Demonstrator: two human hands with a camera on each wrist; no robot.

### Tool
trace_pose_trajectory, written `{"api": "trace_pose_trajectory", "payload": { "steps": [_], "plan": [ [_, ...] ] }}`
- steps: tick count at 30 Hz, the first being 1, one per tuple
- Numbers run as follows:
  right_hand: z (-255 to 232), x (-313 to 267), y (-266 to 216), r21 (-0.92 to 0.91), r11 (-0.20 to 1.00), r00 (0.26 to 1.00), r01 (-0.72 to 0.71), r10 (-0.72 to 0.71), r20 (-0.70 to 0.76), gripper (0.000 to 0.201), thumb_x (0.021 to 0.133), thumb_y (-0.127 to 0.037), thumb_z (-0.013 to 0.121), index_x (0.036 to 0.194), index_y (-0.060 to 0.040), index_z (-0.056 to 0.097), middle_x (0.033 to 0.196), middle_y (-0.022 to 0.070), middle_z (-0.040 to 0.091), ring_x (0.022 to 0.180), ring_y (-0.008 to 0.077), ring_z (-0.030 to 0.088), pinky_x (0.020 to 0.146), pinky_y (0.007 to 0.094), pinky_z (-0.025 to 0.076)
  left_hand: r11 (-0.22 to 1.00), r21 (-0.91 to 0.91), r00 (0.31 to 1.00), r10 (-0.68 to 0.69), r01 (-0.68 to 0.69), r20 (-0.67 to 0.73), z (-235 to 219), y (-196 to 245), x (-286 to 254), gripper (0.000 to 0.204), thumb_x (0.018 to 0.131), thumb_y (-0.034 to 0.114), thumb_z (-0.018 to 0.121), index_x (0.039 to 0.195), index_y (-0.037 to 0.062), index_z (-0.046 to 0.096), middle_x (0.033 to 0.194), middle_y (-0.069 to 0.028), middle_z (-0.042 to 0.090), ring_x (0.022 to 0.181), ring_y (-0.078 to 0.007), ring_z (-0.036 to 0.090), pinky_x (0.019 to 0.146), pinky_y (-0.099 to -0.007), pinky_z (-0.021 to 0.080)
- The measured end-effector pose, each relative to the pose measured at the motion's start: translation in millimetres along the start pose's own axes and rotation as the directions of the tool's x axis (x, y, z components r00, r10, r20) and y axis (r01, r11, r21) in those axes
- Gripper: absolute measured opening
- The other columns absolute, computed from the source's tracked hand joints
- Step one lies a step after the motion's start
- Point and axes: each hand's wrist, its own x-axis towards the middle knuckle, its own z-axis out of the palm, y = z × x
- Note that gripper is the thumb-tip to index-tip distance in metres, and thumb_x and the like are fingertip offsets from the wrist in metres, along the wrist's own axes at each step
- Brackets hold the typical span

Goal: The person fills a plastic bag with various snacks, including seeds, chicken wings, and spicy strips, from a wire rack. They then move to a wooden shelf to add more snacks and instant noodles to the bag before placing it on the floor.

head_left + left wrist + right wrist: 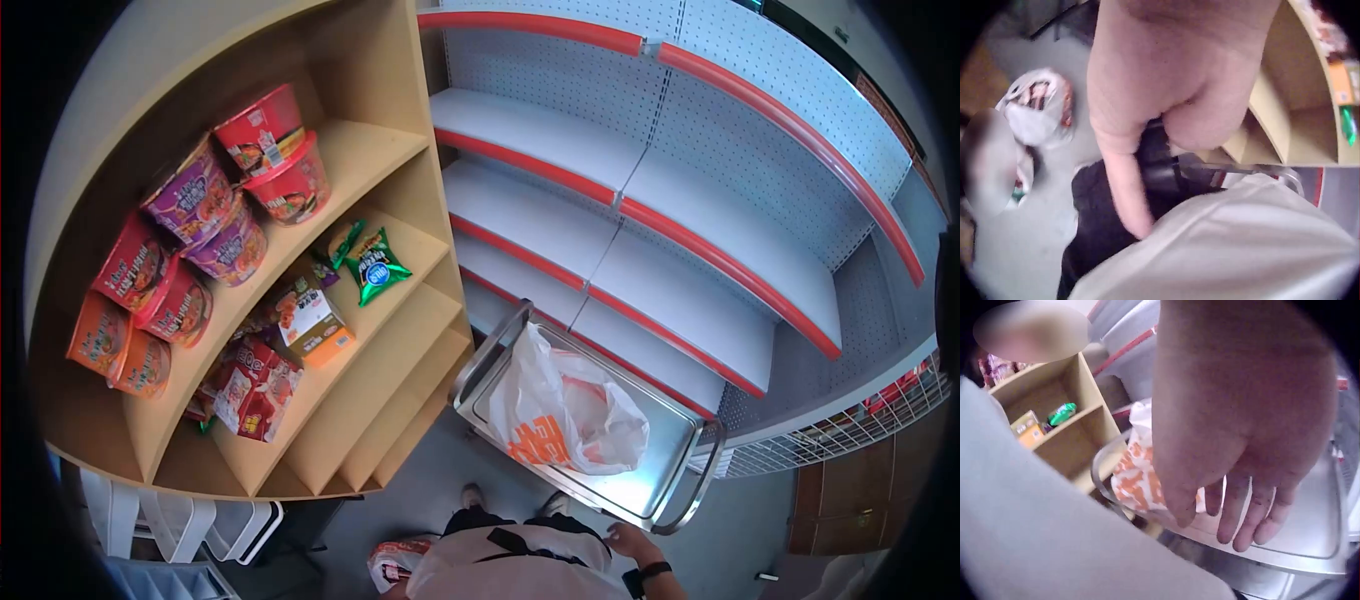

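Observation:
My right hand [632,543] hangs with loose fingers beside my waist, near the front edge of a metal cart [665,455]. In the right wrist view its fingers [1244,515] point down, apart and bare, overlapping the cart. On the cart stands a white plastic bag [610,425] with orange print, its top gaping. My left hand [1179,75] is beside my pale top [1241,244], holding nothing that shows; one finger reaches down along the cloth and the others are partly hidden. A filled plastic bag [1038,112] lies on the floor near it.
A wooden shelf unit [390,160] at left carries stacked instant noodle cups [200,190], boxes [315,320] and a green snack packet [377,265]. White shelves [700,220] with red edges stand behind the cart. A wire basket [840,435] is at right, white chairs [180,525] lower left.

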Motion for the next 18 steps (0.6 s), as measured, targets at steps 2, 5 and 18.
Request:
{"api": "trace_pose_trajectory", "payload": {
  "steps": [2,5,18],
  "plan": [
    [9,-1,19,-0.024,0.999,0.999,-0.039,0.040,0.030,0.044,0.072,-0.031,0.067,0.106,-0.0037,0.062,0.098,0.0175,0.066,0.092,0.0326,0.063,0.082,0.0377,0.050,1.000,-0.024,1.000,0.015,-0.014,0.009,-4,-9,-3,0.035,0.072,0.025,0.063,0.099,0.0038,0.063,0.098,-0.0104,0.064,0.092,-0.0252,0.060,0.082,-0.0358,0.045],
    [6,11,21,-0.097,0.995,0.999,0.029,-0.027,0.019,0.043,0.073,-0.030,0.065,0.107,-0.0046,0.062,0.096,0.0176,0.066,0.089,0.0330,0.064,0.080,0.0374,0.051,0.997,-0.059,0.998,0.043,-0.041,0.034,-7,-25,-3,0.034,0.070,0.024,0.063,0.099,0.0048,0.062,0.096,-0.0098,0.062,0.091,-0.0243,0.058,0.084,-0.0337,0.043],
    [-59,-1,-46,-0.011,1.000,0.979,-0.024,0.021,-0.201,0.039,0.080,-0.028,0.061,0.111,-0.0032,0.059,0.091,0.0160,0.067,0.090,0.0321,0.064,0.083,0.0387,0.050,0.937,-0.084,0.873,-0.280,0.339,0.398,-66,-58,154,0.036,0.077,0.033,0.061,0.100,0.0052,0.063,0.091,-0.0131,0.064,0.084,-0.0278,0.061,0.077,-0.0394,0.047]
  ]
}}
